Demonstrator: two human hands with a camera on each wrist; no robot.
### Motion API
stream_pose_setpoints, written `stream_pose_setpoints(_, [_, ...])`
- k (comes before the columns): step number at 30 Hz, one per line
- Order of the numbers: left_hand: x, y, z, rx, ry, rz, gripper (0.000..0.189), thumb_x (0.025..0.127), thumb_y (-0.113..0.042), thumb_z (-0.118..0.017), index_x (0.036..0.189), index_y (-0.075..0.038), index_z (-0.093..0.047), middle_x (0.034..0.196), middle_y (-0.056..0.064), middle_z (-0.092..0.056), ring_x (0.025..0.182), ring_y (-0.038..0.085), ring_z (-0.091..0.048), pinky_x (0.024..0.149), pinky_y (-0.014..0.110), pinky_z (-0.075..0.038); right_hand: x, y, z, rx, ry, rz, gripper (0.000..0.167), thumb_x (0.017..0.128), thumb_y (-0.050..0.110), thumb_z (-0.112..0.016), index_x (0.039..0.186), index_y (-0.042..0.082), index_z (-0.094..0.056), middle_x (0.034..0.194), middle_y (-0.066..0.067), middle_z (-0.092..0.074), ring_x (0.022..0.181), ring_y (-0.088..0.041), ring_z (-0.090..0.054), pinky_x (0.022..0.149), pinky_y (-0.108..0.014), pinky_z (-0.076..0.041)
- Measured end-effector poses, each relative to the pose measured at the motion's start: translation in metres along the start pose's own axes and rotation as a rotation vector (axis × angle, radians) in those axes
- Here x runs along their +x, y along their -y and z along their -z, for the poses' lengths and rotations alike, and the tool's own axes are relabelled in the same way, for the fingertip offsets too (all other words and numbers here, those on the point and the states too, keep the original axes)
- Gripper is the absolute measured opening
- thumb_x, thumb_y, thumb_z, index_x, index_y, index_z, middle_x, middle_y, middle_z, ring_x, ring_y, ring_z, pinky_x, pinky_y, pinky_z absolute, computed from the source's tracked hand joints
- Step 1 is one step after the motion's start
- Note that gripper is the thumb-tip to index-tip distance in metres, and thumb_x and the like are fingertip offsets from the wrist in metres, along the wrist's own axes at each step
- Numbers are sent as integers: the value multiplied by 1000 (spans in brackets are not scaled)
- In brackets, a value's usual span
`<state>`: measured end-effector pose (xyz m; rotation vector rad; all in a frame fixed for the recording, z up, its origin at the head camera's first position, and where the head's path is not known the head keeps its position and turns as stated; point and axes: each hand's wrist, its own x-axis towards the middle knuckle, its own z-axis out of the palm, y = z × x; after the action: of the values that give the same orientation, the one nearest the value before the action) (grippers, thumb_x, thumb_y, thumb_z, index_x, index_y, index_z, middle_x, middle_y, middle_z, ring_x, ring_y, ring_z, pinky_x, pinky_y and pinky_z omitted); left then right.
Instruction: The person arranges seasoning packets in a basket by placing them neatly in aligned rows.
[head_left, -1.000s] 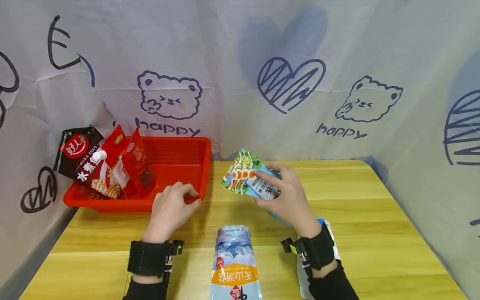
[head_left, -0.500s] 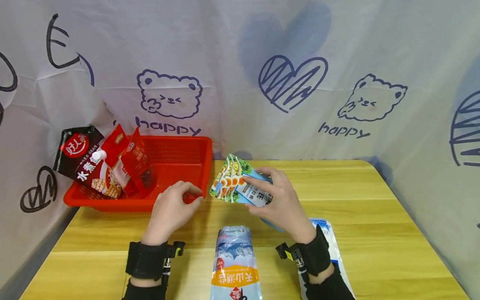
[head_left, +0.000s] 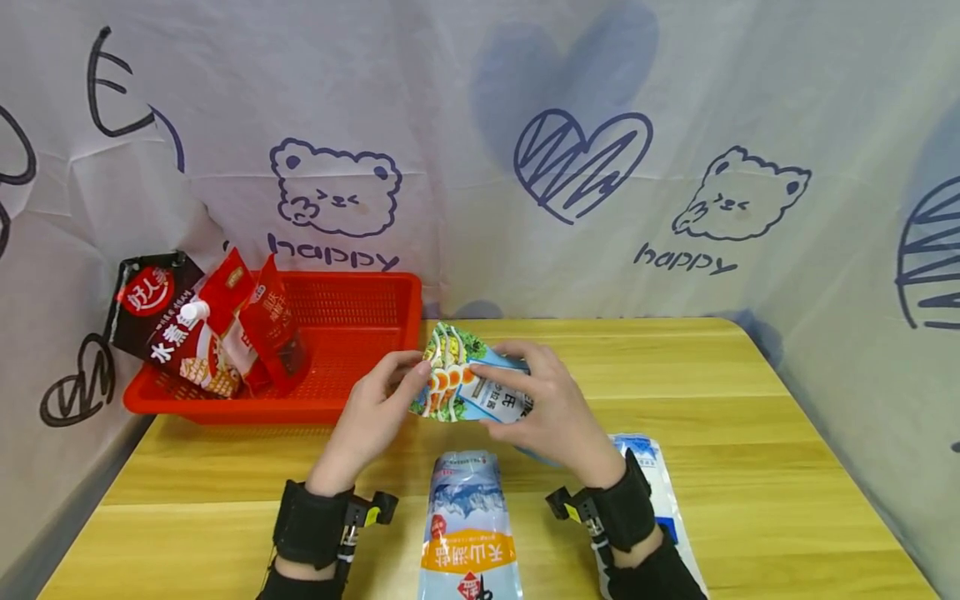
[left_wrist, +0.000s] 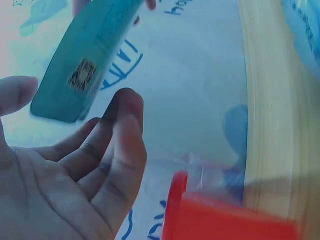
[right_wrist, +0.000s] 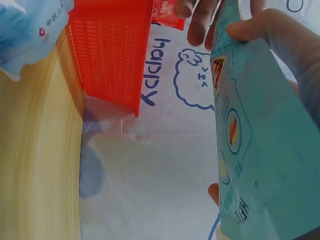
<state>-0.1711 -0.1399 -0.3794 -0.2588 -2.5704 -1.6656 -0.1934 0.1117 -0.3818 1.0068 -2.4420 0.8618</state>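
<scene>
My right hand (head_left: 555, 408) grips a light-blue salad dressing pouch (head_left: 495, 402) above the table, its thumb on one side and fingers over the printed front. Sliced eggs and greens are pictured on the end pointing left. Around that end is my left hand (head_left: 375, 408), thumb overlapping the pouch in the head view. From the left wrist, the pouch's end (left_wrist: 72, 82) lies between thumb and spread fingers (left_wrist: 125, 150), with a gap showing beside the thumb. The right wrist view shows the pouch's plain blue back (right_wrist: 270, 150).
A red plastic basket (head_left: 360, 287) at the back left holds a black pouch (head_left: 153, 304) and red packets (head_left: 277, 325). A salt bag (head_left: 468, 517) lies in front, between the forearms. Under my right wrist lies a white-and-blue bag (head_left: 663, 492). A printed cloth hangs behind.
The pouch has moved left and slightly down in my right hand. My left hand has left the basket's corner and come right to the pouch's egg-printed end.
</scene>
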Motion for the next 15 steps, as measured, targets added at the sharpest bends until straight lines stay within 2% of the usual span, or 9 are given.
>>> stream_pose_setpoints(5, [1,-3,-7,-102,63,30,48,106,-39,-60,140,-7,-53,111,15,-69,81,24,-66,70,39,-61,0,3,-3,26,24,36,66,72,24,-96,134,25,-72,143,-13,-56,129,-32,-52,100,-51,-51])
stream_pose_setpoints(10, [0,-3,-9,-187,93,52,49,106,-35,-60,141,-4,-47,115,17,-65,90,21,-69,76,29,-60,0,4,-6,47,34,82,65,73,25,-95,134,23,-72,143,-14,-56,130,-32,-52,99,-50,-52])
stream_pose_setpoints(15, [0,-3,-8,-213,84,41,47,108,-31,-58,142,-2,-44,118,19,-64,93,23,-68,78,28,-59,0,4,-7,45,39,85,69,74,24,-95,138,23,-69,146,-14,-55,132,-32,-52,100,-51,-51])
